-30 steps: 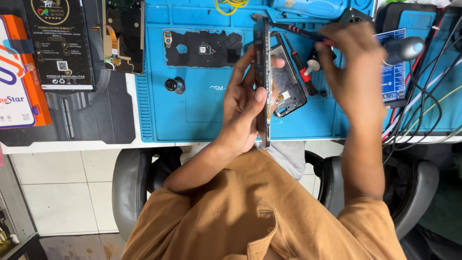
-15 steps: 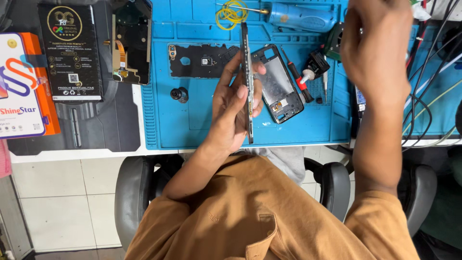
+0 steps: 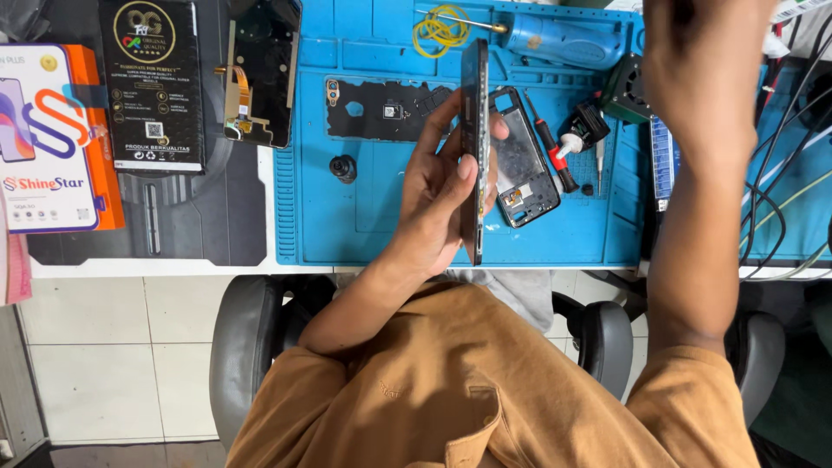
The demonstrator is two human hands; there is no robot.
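Right hand (image 3: 702, 69) higher, over cables (image 3: 780, 199)

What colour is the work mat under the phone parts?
Blue mat, clearest in the head view.

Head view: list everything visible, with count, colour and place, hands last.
phone panel: one, black, held edge-on in left hand
phone frame: one, black, on mat
blue mat: one, covering bench
back cover: one, black, mat top
screwdriver: one, red-handled, beside frame
rubber bands: yellow, mat top
black box: one, left
orange-white box: one, far left
left hand: gripping panel
right hand: raised, blurred, seemingly empty
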